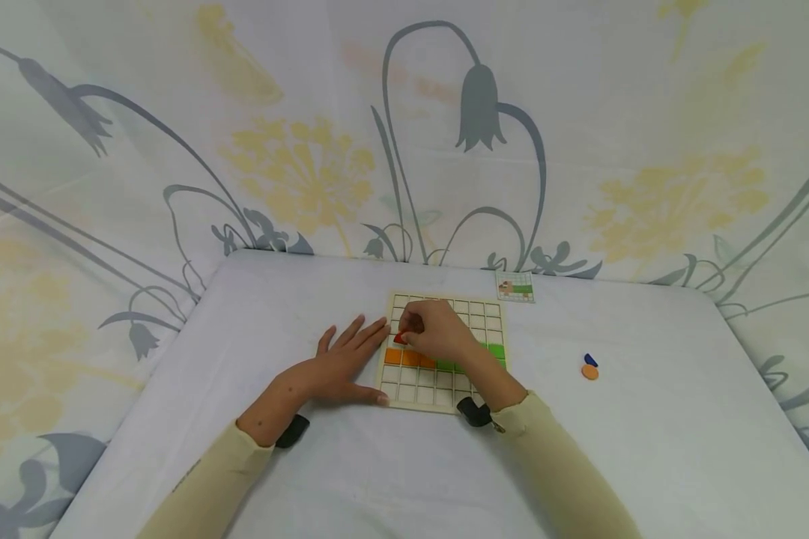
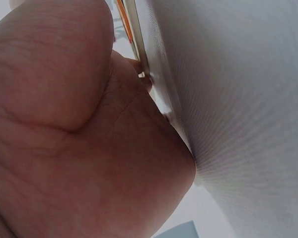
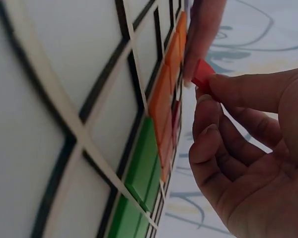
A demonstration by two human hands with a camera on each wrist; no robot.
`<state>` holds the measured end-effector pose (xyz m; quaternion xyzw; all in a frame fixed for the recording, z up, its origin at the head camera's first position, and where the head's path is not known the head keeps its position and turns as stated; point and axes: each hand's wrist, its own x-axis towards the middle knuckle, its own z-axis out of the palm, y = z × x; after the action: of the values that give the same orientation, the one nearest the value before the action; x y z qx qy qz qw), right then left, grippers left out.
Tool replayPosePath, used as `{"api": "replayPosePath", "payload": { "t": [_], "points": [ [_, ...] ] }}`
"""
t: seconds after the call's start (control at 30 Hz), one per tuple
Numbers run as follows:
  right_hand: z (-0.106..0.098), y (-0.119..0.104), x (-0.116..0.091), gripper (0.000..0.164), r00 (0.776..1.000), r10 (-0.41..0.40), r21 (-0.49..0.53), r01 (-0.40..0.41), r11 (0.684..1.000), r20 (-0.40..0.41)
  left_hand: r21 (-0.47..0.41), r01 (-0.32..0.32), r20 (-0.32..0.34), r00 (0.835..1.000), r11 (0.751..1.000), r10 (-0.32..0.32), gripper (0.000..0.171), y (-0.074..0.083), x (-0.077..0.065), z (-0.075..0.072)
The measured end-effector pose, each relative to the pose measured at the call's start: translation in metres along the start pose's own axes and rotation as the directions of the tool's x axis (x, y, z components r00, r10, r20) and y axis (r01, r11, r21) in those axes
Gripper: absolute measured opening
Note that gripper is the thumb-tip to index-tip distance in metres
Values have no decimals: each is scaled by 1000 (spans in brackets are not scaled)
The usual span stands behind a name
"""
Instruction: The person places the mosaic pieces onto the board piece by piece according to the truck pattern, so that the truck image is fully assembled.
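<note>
My right hand (image 1: 438, 329) pinches a small red piece (image 3: 202, 74) between thumb and fingertips, over the left part of a pale square grid board (image 1: 407, 394). Orange tiles (image 1: 393, 356) and green tiles (image 1: 497, 350) make one row across that board, partly hidden under the right hand and wrist. Another red piece (image 3: 176, 116) shows beside the orange tiles in the right wrist view. With fingers straight and spread, my left hand (image 1: 344, 365) rests flat on the cloth, fingertips and thumb at the board's left edge. The left wrist view mostly shows its palm (image 2: 84, 148).
A small picture card (image 1: 515, 287) with a coloured grid lies behind the board's back right corner. Off to the right are a dark blue piece (image 1: 590, 360) and a round orange piece (image 1: 589, 372), side by side on the white cloth (image 1: 661, 434). A flowered curtain (image 1: 566, 90) stands behind.
</note>
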<state>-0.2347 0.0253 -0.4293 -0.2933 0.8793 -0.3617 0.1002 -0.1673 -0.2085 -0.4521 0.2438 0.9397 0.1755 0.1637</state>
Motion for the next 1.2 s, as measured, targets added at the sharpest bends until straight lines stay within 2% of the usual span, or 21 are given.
{"api": "replayPosePath", "payload": {
  "t": [0.23, 0.53, 0.7, 0.83, 0.93, 1.07, 1.2],
  "points": [
    [11, 0, 8, 3, 998, 53, -51, -52, 997, 17, 3, -7, -2, 1000, 1000, 7, 115, 0, 0, 0],
    [14, -4, 11, 5, 996, 89, -62, -88, 994, 15, 3, -8, 0, 1000, 1000, 8, 114, 0, 0, 0],
    [15, -3, 12, 6, 997, 78, -103, -76, 992, 24, 4, -14, 0, 1000, 1000, 14, 114, 1, 0, 0],
    [12, -3, 10, 13, 997, 64, -111, -60, 992, 33, 8, -13, 1, 1000, 1000, 13, 114, 0, 0, 0],
    [9, -3, 6, 19, 999, 23, -119, -19, 993, 36, 9, -6, -1, 1000, 1000, 6, 115, 0, -1, 0],
    [2, 0, -3, 21, 1000, -22, -141, 23, 990, 3, 9, -3, -2, 1000, 1000, 3, 115, 1, -1, 0],
    [-11, 5, -20, 16, 999, -10, -121, 5, 993, -41, 10, 3, -2, 1000, 1000, -3, 115, 1, 0, 0]
  ]
}}
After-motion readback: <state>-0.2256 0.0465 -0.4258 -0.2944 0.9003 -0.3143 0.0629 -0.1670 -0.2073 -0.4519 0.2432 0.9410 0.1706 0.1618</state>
